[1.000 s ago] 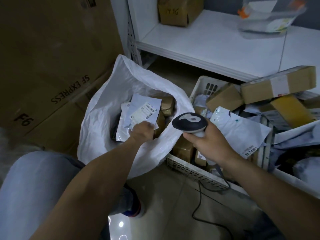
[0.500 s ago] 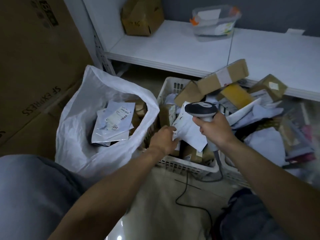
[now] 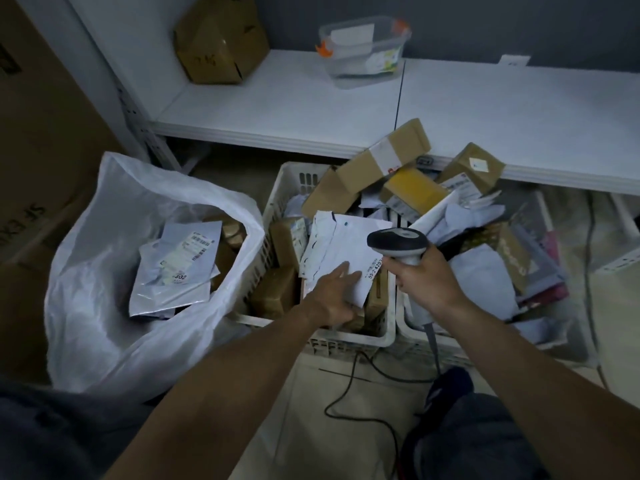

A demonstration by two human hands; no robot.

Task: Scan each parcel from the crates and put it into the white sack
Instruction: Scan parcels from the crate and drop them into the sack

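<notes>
Left hand [image 3: 332, 296] touches white parcel [image 3: 349, 244]; grip unclear.

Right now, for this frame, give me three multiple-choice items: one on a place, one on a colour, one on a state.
1. Where does the clear tub stand? A. on the shelf B. in the sack C. on the floor
2. What colour is the parcel under the left hand? A. yellow B. brown C. white
3. What is the right hand doing? A. hanging empty B. gripping the scanner C. pulling the sack's rim

Answers: 1 A, the tub sits on the white shelf by the wall. 2 C, the left hand lies on a white parcel in the crate. 3 B, its fingers wrap the scanner's handle.
</notes>
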